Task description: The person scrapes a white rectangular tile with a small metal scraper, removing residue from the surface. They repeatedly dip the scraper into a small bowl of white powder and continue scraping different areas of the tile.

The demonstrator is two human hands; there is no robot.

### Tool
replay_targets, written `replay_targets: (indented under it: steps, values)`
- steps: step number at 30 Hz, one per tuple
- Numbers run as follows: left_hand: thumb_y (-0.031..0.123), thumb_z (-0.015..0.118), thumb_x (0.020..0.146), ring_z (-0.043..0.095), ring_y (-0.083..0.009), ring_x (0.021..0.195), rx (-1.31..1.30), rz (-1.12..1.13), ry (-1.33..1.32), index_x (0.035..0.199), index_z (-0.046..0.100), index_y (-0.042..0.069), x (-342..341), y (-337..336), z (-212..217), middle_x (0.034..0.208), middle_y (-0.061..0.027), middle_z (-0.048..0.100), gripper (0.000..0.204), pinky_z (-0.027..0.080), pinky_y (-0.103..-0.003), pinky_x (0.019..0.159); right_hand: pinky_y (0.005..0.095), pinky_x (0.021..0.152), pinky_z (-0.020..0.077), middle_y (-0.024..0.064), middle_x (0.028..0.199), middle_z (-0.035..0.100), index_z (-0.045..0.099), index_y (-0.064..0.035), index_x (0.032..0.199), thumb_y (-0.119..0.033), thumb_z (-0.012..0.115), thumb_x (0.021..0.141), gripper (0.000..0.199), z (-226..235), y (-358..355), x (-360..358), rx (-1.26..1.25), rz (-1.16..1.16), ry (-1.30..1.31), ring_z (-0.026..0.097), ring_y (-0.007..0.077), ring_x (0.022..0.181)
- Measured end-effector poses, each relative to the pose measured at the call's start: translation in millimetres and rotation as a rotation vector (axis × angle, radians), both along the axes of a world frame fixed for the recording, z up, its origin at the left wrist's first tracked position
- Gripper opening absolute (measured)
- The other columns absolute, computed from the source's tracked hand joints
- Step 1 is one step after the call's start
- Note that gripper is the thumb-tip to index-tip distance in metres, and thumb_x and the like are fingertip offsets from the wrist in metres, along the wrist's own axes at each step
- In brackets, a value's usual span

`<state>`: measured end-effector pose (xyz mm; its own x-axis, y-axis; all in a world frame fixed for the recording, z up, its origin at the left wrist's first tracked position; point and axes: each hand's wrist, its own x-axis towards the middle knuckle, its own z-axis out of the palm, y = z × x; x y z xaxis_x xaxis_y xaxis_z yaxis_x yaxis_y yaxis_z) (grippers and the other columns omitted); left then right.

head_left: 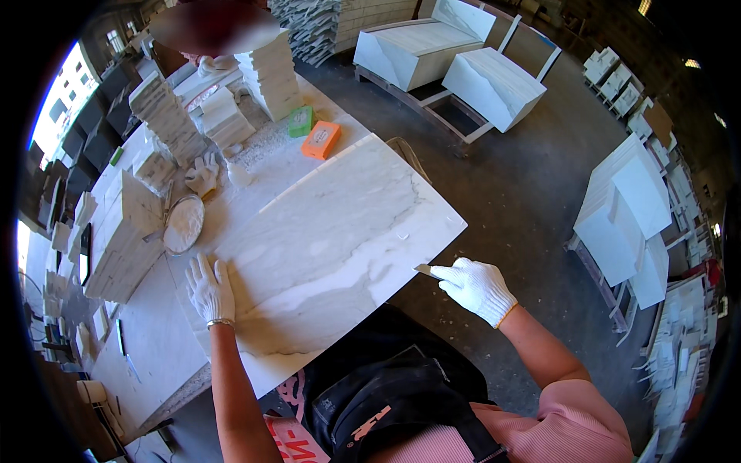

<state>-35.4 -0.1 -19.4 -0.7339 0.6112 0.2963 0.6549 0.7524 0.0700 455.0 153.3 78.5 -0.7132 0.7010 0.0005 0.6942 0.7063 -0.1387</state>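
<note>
A large white marble slab (340, 239) with grey veins lies at a slant across the table in front of me. My left hand (208, 292), in a white knitted glove, lies flat with fingers spread at the slab's left side. In my right hand (477, 287), also gloved, is a small scraper (422, 268); its short metal blade points left and meets the slab's near right edge. The glove hides the scraper's handle. Two small chips or marks show on the slab near its right corner.
Beyond the slab are an orange block (321, 140), a green block (301, 121) and a spare glove (202, 176). A round dish of white powder (184, 224) lies near my left hand. Stone stacks (120, 239) stand left. Marble on pallets (494, 85) occupies the floor beyond.
</note>
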Motion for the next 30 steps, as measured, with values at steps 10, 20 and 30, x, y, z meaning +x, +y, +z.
replay_targets:
  steps: [10, 20, 30]
  values:
    - [0.05, 0.041, 0.102, 0.036, -0.0389, 0.143, -0.019, 0.0, -0.01, 0.149, 0.044, 0.011, 1, 2, 2, 0.154, -0.0178, 0.042, 0.061, 0.028, -0.051, 0.116, 0.0398, 0.058, 0.0511, 0.0054, 0.077, 0.059, 0.072, -0.0268, 0.114, -0.027, 0.065, 0.088, 0.027, -1, 2, 12, 0.023, 0.017, 0.073, 0.064, 0.0257, 0.067]
    - [0.046, 0.047, 0.1, 0.035, -0.0401, 0.143, 0.107, -0.135, -0.087, 0.149, 0.043, 0.008, -2, -10, 11, 0.155, -0.0197, 0.039, 0.061, 0.028, -0.05, 0.116, 0.0343, 0.065, 0.0538, 0.0084, 0.093, 0.071, 0.068, -0.0109, 0.123, -0.02, 0.074, 0.087, 0.038, 2, 9, 23, -0.227, -0.144, 0.56, 0.068, 0.0217, 0.073]
    - [0.045, 0.049, 0.1, 0.03, -0.043, 0.145, -0.003, 0.107, -0.028, 0.15, 0.042, 0.01, 19, -198, 10, 0.158, -0.0206, 0.034, 0.062, 0.027, -0.05, 0.117, 0.0214, 0.052, 0.0458, 0.0027, 0.078, 0.064, 0.057, -0.0078, 0.094, -0.014, 0.062, 0.096, 0.008, -42, -27, 17, -1.115, -0.462, 0.825, 0.061, 0.0084, 0.062]
